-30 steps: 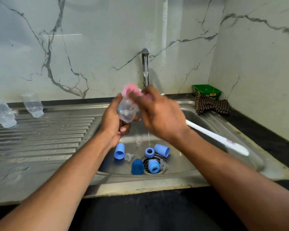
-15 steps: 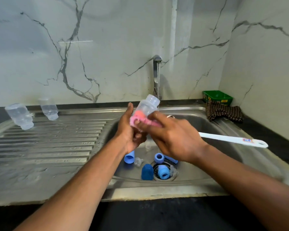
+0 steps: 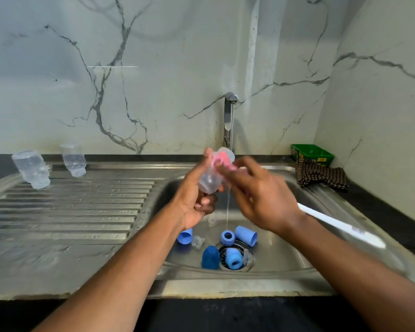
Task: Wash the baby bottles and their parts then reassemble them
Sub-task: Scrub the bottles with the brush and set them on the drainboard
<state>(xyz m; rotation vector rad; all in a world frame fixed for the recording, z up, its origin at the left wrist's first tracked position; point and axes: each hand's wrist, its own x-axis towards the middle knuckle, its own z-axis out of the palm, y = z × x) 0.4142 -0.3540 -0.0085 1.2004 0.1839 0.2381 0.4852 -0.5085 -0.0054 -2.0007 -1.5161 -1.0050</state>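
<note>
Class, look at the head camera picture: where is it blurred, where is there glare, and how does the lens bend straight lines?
Head view: right hand and pink brush smear with motion; bottle is soft; sink shows pale glare; the wide lens bows the sink's front edge.
</note>
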